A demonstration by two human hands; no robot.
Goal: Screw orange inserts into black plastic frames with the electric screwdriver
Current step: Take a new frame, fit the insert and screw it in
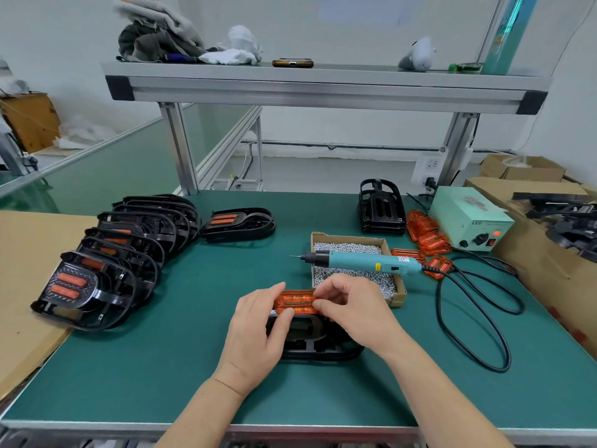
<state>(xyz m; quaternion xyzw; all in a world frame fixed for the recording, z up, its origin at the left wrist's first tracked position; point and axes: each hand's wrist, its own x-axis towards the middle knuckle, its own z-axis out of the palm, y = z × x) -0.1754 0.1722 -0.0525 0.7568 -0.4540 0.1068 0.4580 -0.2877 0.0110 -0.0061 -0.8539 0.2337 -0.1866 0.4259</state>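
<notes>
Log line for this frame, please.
step: seating insert on frame | both hands on insert | screwdriver idle on screw box

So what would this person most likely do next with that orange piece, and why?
Probably press the translucent orange plastic insert down into the black plastic frame. Both hands, left hand and right hand, pinch it just above the frame, while the teal electric screwdriver lies unused across the cardboard box of silver screws.
</notes>
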